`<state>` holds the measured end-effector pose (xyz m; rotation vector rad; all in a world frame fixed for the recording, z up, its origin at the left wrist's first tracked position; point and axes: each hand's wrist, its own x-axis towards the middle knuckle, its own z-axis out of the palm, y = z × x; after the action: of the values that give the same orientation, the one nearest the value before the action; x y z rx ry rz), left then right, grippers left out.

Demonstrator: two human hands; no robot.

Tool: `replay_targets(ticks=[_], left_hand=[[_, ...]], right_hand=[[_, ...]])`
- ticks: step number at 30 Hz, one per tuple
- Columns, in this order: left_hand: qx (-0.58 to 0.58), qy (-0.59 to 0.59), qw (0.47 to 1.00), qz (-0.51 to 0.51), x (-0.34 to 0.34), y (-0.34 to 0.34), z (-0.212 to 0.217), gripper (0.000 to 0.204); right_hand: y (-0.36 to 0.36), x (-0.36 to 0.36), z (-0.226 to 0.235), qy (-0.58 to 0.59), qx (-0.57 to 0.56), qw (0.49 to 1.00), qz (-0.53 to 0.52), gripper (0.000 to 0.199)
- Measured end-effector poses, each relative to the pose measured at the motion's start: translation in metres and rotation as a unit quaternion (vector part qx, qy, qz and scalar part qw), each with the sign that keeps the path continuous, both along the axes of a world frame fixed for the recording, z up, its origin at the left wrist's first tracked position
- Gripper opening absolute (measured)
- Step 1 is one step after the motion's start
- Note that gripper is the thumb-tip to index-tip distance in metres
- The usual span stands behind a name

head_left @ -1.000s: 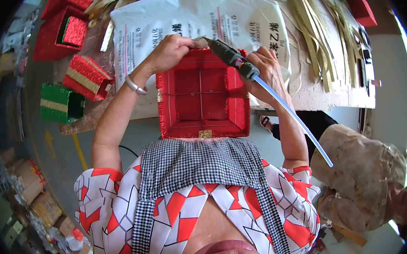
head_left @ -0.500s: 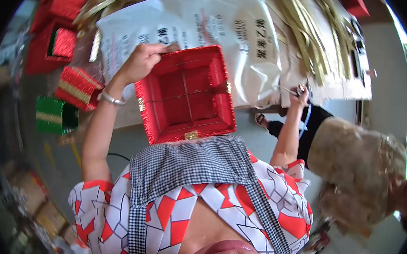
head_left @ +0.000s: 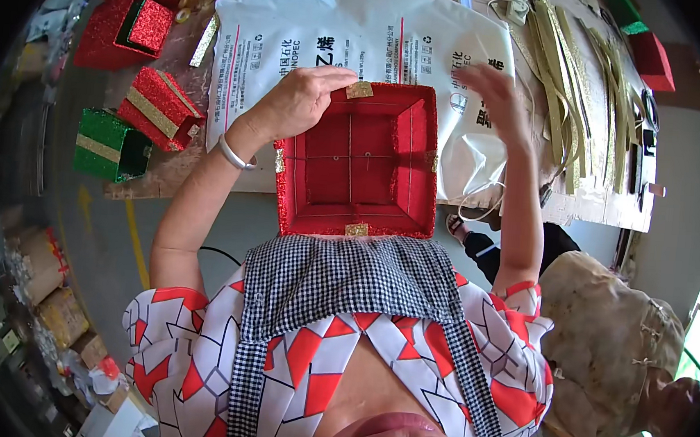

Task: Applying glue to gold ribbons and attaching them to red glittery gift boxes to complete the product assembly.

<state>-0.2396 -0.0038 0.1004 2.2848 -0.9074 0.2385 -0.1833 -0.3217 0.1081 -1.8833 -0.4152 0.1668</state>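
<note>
An open red glitter box (head_left: 360, 162) rests tilted against my checked apron, its hollow inside facing up. Short gold strips sit on its rim, one of them a gold ribbon piece (head_left: 360, 89) on the far side. My left hand (head_left: 302, 100) grips the box at its far left corner, fingertips beside that gold piece. To the right of the box, my right hand (head_left: 497, 103) is raised over the white printed sack (head_left: 299, 34). Its fingers are stretched out and a little blurred, with nothing seen in them.
Smaller red boxes (head_left: 161, 105) and a green box (head_left: 109, 146) stand at the left table edge. Long gold ribbon strips (head_left: 572, 113) lie on the right. A white cord (head_left: 483, 200) hangs near the front edge. Another person (head_left: 612, 338) is on the right.
My right hand has let go of a dark tool at the table's right edge and swung up and left over the sack. The box has turned straighter and shifted right.
</note>
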Motion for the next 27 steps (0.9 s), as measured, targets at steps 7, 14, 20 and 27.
replay_targets(ticks=[7, 14, 20, 27], left_hand=[[0.022, 0.006, 1.0, 0.018, -0.009, -0.001, 0.001, 0.034], [0.007, 0.023, 0.999, 0.027, -0.007, -0.001, 0.005, 0.035], [-0.098, 0.183, 0.971, 0.116, -0.002, -0.003, 0.016, 0.016], [-0.097, 0.138, 0.977, 0.131, 0.0, -0.006, 0.003, 0.011]], right_hand=[[0.114, 0.032, 0.015, -0.164, -0.216, 0.911, 0.312, 0.03], [0.127, 0.037, 0.022, -0.13, -0.268, 0.896, 0.33, 0.027], [0.132, 0.033, 0.023, -0.173, -0.277, 0.878, 0.349, 0.024], [0.132, 0.026, 0.025, -0.352, -0.279, 0.806, 0.385, 0.018]])
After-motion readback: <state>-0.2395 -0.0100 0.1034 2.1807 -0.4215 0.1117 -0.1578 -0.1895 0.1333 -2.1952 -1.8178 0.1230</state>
